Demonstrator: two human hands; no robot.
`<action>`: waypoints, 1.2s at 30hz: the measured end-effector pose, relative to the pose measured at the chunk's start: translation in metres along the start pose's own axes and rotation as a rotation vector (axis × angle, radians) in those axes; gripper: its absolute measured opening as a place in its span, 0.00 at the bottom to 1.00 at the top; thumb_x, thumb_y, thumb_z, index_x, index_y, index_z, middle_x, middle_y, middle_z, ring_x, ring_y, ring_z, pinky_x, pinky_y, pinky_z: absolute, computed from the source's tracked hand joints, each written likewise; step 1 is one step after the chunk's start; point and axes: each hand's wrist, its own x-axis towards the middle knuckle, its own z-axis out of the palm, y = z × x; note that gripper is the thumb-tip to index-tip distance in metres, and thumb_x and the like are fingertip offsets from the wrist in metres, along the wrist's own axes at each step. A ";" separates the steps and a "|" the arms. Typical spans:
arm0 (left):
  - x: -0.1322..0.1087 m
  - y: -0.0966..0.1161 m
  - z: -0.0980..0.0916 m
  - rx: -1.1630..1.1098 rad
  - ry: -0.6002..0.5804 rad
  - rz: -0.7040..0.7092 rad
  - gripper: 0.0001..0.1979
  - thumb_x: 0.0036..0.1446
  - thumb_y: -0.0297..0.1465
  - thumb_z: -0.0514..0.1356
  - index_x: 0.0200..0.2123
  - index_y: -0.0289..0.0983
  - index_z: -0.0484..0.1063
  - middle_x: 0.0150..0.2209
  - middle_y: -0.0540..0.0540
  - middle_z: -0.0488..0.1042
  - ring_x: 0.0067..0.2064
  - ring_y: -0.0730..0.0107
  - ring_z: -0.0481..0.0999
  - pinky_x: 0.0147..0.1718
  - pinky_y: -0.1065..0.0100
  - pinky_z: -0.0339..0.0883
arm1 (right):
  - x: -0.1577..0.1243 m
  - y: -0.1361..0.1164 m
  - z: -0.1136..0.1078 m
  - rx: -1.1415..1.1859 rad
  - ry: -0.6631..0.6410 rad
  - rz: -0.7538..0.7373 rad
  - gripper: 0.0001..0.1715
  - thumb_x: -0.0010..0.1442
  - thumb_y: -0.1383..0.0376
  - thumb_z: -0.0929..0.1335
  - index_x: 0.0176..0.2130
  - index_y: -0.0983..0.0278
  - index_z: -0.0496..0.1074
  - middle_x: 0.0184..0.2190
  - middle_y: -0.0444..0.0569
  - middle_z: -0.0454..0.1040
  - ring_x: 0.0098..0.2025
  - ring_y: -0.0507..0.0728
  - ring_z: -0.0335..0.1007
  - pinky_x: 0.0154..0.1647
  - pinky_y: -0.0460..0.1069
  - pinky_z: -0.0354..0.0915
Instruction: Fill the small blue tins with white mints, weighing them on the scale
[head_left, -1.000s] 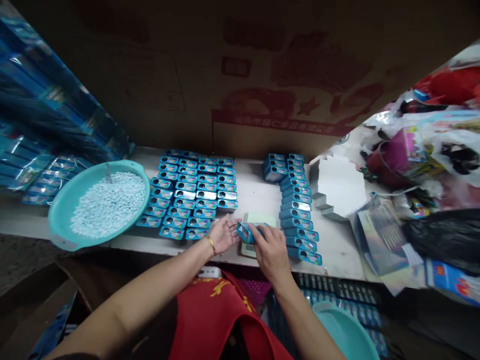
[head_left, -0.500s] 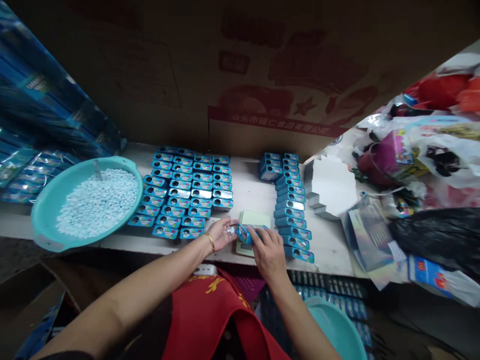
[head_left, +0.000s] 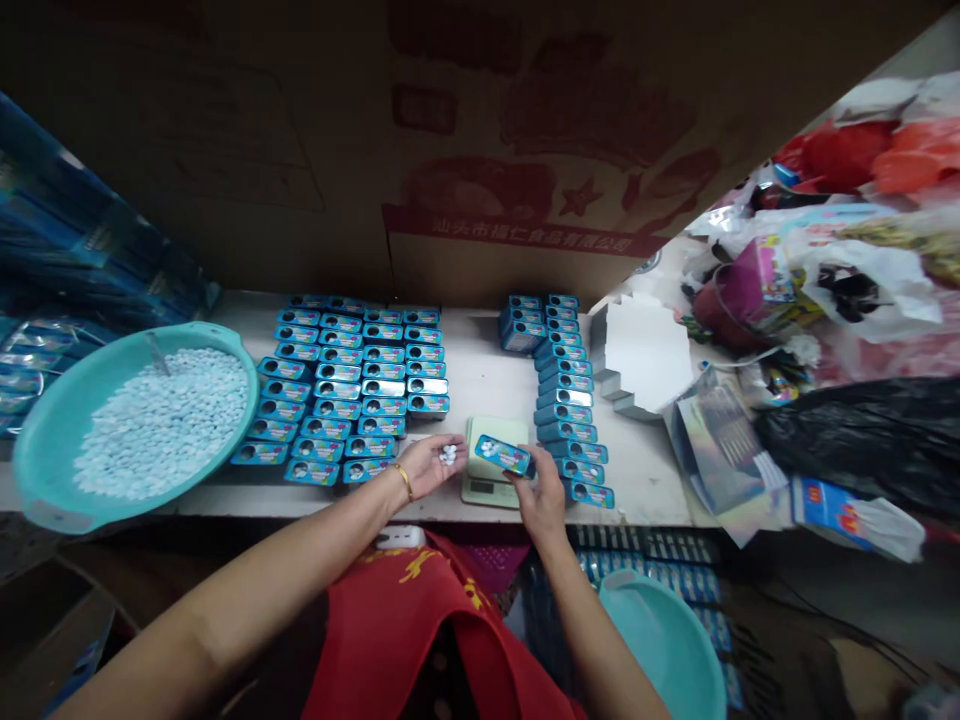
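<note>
Blue metal tin (head_left: 502, 456) we're gripping in our right hand (head_left: 536, 490); at nine o'clock, our open left hand (head_left: 424, 467) is cupping white mints (head_left: 448, 455).

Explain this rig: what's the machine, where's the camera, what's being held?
There's no machine here: these are a person's two bare hands, filmed by a single camera worn on the head, looking forward and down. The left hand cups a few small white pellets in its palm. The right hand holds a small blue rectangular tin over a white digital scale with a pale green top. On the white shelf lie rows of matching blue tins, beside a round teal plastic basin heaped with more white pellets.
</note>
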 end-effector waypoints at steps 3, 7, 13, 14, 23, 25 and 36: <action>-0.009 0.005 -0.008 0.026 0.024 0.030 0.06 0.47 0.19 0.54 0.30 0.26 0.69 0.29 0.38 0.73 0.33 0.68 0.73 0.34 0.70 0.68 | 0.002 0.027 0.019 0.210 0.014 0.147 0.20 0.51 0.63 0.63 0.45 0.64 0.59 0.40 0.50 0.65 0.42 0.55 0.62 0.43 0.51 0.60; -0.028 0.007 -0.020 0.115 0.037 0.060 0.10 0.45 0.16 0.56 0.34 0.28 0.69 0.31 0.39 0.73 0.34 0.70 0.73 0.36 0.72 0.67 | 0.004 0.047 0.029 0.308 0.027 0.208 0.20 0.50 0.62 0.64 0.43 0.66 0.60 0.37 0.49 0.66 0.37 0.54 0.65 0.39 0.49 0.62; -0.056 -0.012 -0.034 0.269 -0.027 -0.047 0.15 0.45 0.21 0.59 0.39 0.30 0.69 0.39 0.37 0.72 0.39 0.66 0.72 0.40 0.68 0.66 | -0.024 0.001 0.002 -0.069 0.090 0.047 0.26 0.53 0.64 0.64 0.51 0.63 0.56 0.49 0.54 0.58 0.52 0.59 0.52 0.51 0.57 0.52; -0.059 -0.016 -0.034 0.285 -0.057 -0.074 0.15 0.45 0.22 0.59 0.40 0.30 0.69 0.40 0.37 0.72 0.39 0.66 0.72 0.41 0.68 0.65 | -0.031 -0.015 0.002 -0.096 0.033 -0.010 0.24 0.54 0.66 0.63 0.51 0.62 0.57 0.49 0.53 0.59 0.52 0.58 0.52 0.51 0.56 0.51; -0.071 -0.032 -0.033 0.406 -0.334 -0.234 0.16 0.44 0.22 0.60 0.41 0.31 0.70 0.37 0.40 0.73 0.39 0.66 0.72 0.44 0.65 0.60 | -0.051 -0.072 0.026 -0.053 -0.587 -0.194 0.11 0.57 0.70 0.59 0.41 0.64 0.64 0.35 0.48 0.65 0.39 0.52 0.58 0.40 0.47 0.59; -0.073 -0.031 -0.036 0.437 -0.334 -0.244 0.14 0.44 0.22 0.60 0.38 0.31 0.71 0.35 0.40 0.73 0.37 0.66 0.72 0.43 0.66 0.60 | -0.052 -0.069 0.026 -0.058 -0.603 -0.206 0.10 0.57 0.70 0.59 0.40 0.65 0.65 0.34 0.48 0.65 0.39 0.53 0.57 0.40 0.47 0.58; -0.074 -0.030 -0.041 0.480 -0.240 -0.240 0.08 0.45 0.24 0.59 0.32 0.30 0.72 0.33 0.40 0.73 0.36 0.67 0.72 0.42 0.65 0.60 | -0.055 -0.063 0.041 -0.073 -0.570 -0.161 0.07 0.55 0.71 0.60 0.36 0.65 0.64 0.33 0.47 0.64 0.36 0.52 0.59 0.38 0.46 0.58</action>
